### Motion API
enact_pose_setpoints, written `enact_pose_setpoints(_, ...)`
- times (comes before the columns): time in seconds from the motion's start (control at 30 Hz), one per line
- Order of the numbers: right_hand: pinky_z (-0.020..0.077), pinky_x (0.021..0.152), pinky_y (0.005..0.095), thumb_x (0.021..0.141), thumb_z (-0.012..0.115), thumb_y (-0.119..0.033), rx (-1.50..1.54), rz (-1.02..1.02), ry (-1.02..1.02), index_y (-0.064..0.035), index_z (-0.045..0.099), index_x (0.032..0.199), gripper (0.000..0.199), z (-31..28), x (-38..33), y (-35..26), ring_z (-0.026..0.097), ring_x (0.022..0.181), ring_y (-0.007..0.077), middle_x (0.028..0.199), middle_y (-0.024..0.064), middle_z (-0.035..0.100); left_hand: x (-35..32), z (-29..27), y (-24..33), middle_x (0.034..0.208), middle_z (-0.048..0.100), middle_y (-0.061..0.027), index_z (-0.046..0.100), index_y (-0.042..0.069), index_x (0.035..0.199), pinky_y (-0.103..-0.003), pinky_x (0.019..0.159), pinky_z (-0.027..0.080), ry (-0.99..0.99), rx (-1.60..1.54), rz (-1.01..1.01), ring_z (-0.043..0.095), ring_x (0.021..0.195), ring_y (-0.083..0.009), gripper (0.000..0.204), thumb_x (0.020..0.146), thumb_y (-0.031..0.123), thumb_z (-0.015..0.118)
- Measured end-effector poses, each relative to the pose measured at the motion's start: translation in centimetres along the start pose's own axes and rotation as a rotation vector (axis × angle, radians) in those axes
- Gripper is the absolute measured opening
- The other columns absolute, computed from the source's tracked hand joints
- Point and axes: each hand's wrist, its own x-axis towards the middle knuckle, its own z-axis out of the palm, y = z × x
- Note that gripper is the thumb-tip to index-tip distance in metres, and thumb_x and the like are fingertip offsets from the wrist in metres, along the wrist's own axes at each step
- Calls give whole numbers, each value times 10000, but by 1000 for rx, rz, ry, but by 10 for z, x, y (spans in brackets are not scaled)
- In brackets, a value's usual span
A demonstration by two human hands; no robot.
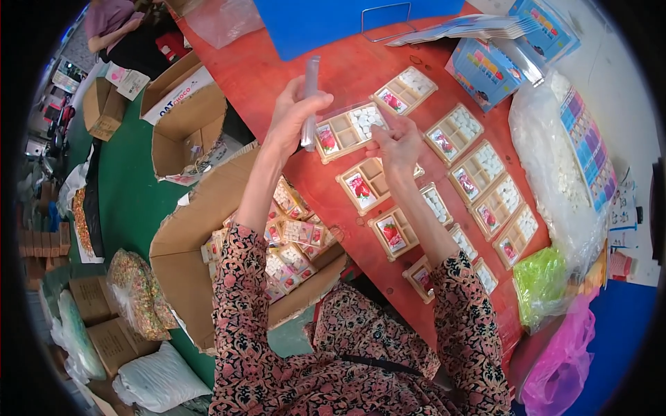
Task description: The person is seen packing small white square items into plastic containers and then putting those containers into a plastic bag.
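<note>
My left hand (293, 116) is closed round a slim upright bundle of clear plastic strips (310, 97) above the red table. Just right of it, my right hand (397, 144) has its fingers pinched together at the right end of a small beige compartment tray (340, 132). Whatever lies between those fingertips is too small to make out. That tray holds a strawberry-printed card (327, 139) at its left end and white pieces (365, 119) at its right, with bare compartments between. My right wrist and forearm partly cover another tray (360, 188) below.
Several similar trays (487, 165) stand in rows on the red table (305, 184). Left of the table, a cardboard box (182, 239) holds filled packs. A large bag of white pieces (555, 152), blue printed boxes (482, 73) and a green bag (541, 281) line the right side.
</note>
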Motion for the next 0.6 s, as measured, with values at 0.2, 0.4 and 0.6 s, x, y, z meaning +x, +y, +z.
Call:
enact_pose_setpoints(0.2,403,336,263,777,663,-11,-225,67,-40,91,446,1132,428,0,-2,-9,560,430,156,653,108,600,1,-1,-5,1096,552,-122,368,-2,1332,-325,775,456,-32,278,-33,543,975,-178,783,705,279,744)
enact_pose_setpoints(0.4,387,340,275,768,682,-58,-470,-55,-39,95,530,1046,352,-3,-2,-11,557,424,150,626,108,608,-2,-10,-5,963,563,-128,424,-13,1270,-339,708,472,51,357,43,580,850,-216,758,647,255,761)
enact_pose_setpoints(0.6,462,464,365,753,692,-69,-856,-343,-48,81,562,972,296,-10,6,6,613,525,253,645,174,617,-13,-8,-6,1048,550,-203,392,-49,1291,-417,843,455,-3,1040,380,557,978,-361,848,558,191,746)
